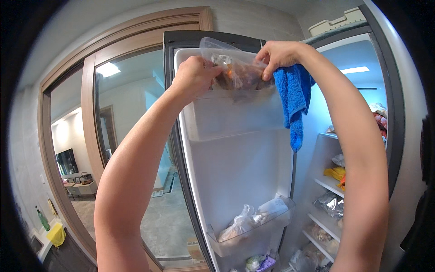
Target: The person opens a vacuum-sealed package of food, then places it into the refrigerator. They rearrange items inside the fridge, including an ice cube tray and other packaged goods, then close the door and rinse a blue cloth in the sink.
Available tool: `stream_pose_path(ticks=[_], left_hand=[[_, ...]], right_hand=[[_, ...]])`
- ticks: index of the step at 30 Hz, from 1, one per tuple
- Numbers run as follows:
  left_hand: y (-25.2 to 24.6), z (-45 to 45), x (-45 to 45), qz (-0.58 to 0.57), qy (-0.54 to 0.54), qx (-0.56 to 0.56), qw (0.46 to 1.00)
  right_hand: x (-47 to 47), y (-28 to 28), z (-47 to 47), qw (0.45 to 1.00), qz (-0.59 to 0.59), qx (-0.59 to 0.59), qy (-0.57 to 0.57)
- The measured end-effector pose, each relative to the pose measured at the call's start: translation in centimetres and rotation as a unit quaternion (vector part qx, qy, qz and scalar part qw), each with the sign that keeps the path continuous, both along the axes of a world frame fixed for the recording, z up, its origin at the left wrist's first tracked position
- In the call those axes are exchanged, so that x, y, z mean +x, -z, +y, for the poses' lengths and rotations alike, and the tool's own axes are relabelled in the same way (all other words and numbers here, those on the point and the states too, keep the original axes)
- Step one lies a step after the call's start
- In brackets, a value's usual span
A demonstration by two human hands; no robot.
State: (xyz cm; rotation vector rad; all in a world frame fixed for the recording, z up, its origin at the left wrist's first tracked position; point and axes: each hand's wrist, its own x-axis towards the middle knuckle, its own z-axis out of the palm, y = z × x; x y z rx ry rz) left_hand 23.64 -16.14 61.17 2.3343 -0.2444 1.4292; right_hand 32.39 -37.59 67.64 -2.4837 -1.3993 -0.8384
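My left hand pinches the left side of a clear plastic bag at the top shelf of an open refrigerator door. Food pieces, brown and orange, show through the plastic; what they are I cannot tell. At the bag's right edge are the thumb and fingers of my right hand. A blue terry cloth hangs from that same hand, over the door's right side. The bag sits in or just above the translucent top door bin, its lower part blurred behind the bin's front wall.
A lower door bin holds a knotted white bag and a white packet. Bagged food fills shelves in the lit compartment at right, partly behind my right forearm. A wood-framed glass door stands left, with a green bottle below.
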Motion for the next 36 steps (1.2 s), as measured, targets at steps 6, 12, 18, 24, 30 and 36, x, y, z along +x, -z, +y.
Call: stream_pose_path(ticks=[6,12,18,24,30,36], left_hand=[[0.4,0.4,0.5,0.085,0.011,-0.05,0.995],[1.5,-1.8,-1.2,0.054,-0.164,0.007,0.985],[9.9,0.4,-4.8,-0.218,-0.098,0.11,0.965],[21.6,4.1,-14.6,-0.441,-0.271,0.221,0.827],[26.5,1.8,-19.1,-0.284,-0.02,0.276,0.918],[27.3,-1.3,-7.5,0.076,0.136,0.251,0.955]], right_hand=[[3.2,0.1,1.8,0.995,-0.056,0.046,-0.071],[1.6,4.3,3.0,0.827,-0.285,0.459,-0.155],[-0.1,16.9,4.6,0.724,-0.447,0.447,-0.276],[0.2,27.5,0.9,0.782,-0.236,0.557,-0.15],[0.8,32.3,-4.2,0.721,0.004,0.693,0.018],[0.3,37.7,-6.7,0.619,0.165,0.768,0.004]])
